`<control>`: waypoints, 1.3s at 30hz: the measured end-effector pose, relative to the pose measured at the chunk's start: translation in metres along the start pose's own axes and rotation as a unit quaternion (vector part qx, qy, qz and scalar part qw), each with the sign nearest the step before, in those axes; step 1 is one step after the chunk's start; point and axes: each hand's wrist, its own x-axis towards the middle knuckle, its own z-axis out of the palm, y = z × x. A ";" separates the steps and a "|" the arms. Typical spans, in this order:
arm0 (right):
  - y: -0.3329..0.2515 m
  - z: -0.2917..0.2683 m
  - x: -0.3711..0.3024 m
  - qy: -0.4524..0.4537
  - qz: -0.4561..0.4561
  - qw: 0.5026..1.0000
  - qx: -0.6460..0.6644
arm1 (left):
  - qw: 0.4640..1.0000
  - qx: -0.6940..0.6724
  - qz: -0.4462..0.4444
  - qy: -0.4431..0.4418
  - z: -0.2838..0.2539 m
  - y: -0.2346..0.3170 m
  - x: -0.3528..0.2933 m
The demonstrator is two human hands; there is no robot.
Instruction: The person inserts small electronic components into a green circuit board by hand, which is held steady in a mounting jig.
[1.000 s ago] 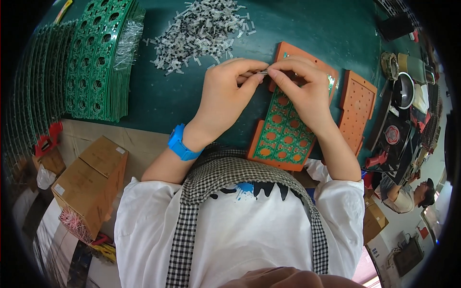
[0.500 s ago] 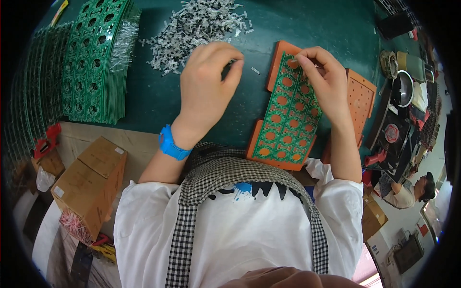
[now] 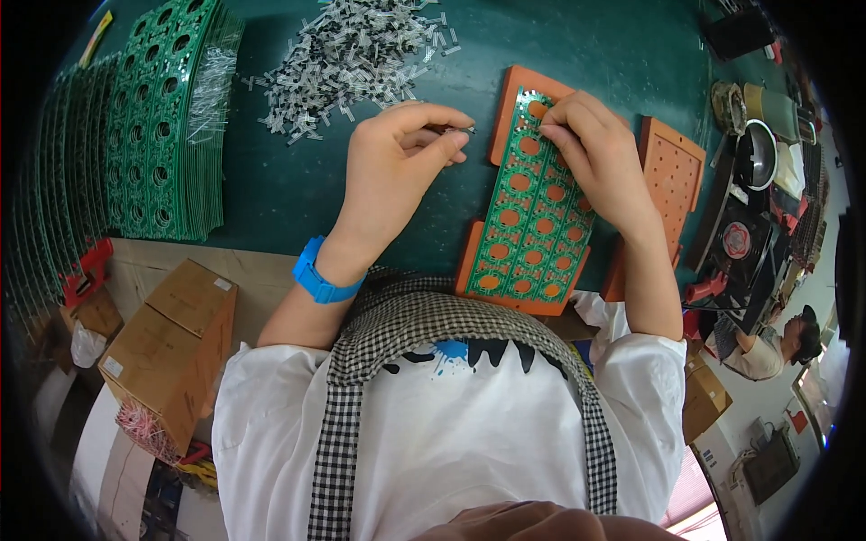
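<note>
A green circuit board [image 3: 502, 219] with rows of round openings lies on an orange fixture plate [image 3: 505, 90], right of centre. My right hand [image 3: 591, 149] is over the board's far end, thumb and fingers pinched together close to its surface. What they hold, if anything, is hidden. My left hand [image 3: 388, 167], with a blue band on its wrist, hovers left of the board. Between its thumb and forefinger shows a small dark and clear component [image 3: 470, 131]. Beyond that hand spreads a loose pile of small clear-and-black components [image 3: 347, 68].
A tall stack of green circuit boards [image 3: 144, 135] stands at the left on the green table [image 3: 289, 203]. A second orange plate [image 3: 672, 171] lies to the right, near a metal bowl [image 3: 760, 155]. Cardboard boxes [image 3: 171, 334] stand below the table's left edge. Another person [image 3: 767, 347] is at far right.
My left hand has reached slightly right and closed its fingertips at the lone component that lay on the table. My right fingertips have come a little nearer along the board.
</note>
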 end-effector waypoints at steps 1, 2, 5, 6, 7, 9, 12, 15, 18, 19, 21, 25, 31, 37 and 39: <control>0.000 0.001 0.000 0.000 0.001 1.000 0.000 | 1.000 -0.014 -0.014 -0.013 0.000 -0.001 0.000; 0.000 0.001 0.000 0.002 -0.002 1.000 -0.008 | 0.999 -0.028 -0.027 -0.025 0.000 -0.001 0.000; 0.003 0.005 0.000 0.018 -0.009 0.999 -0.031 | 0.999 -0.023 -0.030 -0.027 0.000 -0.001 0.001; 0.004 0.007 -0.001 0.030 -0.015 0.998 -0.045 | 0.999 -0.023 -0.030 -0.027 -0.001 -0.001 0.001; 0.002 0.009 -0.002 0.030 -0.015 0.998 -0.046 | 0.998 -0.031 -0.032 -0.038 -0.002 -0.001 0.002; -0.005 0.013 -0.006 0.079 -0.031 0.989 -0.120 | 0.997 -0.038 -0.035 -0.049 -0.002 0.000 0.002; -0.004 0.017 -0.015 0.091 -0.069 0.981 -0.154 | 0.995 -0.050 -0.054 -0.065 0.000 0.002 0.000; -0.002 0.017 -0.015 0.145 -0.137 0.963 -0.184 | 0.991 -0.081 -0.071 -0.075 0.003 0.004 -0.001; -0.002 0.017 -0.017 0.134 -0.130 0.967 -0.173 | 0.991 -0.089 -0.065 -0.081 0.006 0.004 -0.004; -0.002 0.018 -0.018 0.135 -0.131 0.967 -0.174 | 0.989 -0.100 -0.066 -0.083 0.007 0.004 -0.004; -0.001 0.020 -0.020 0.145 -0.108 0.967 -0.178 | 0.988 -0.112 -0.066 -0.085 0.008 0.005 -0.005; -0.014 0.017 -0.018 0.132 -0.074 0.974 -0.169 | 0.984 -0.137 -0.054 -0.103 0.010 0.006 -0.007; -0.014 0.012 -0.022 0.121 0.076 0.989 0.028 | 0.985 -0.132 -0.078 -0.084 0.011 0.010 -0.012; -0.015 0.012 -0.017 0.091 0.044 0.995 -0.025 | 0.988 -0.106 -0.075 -0.089 0.008 0.006 -0.013; -0.016 0.013 -0.017 0.098 0.021 0.994 -0.048 | 0.986 -0.112 -0.078 -0.095 0.009 0.004 -0.014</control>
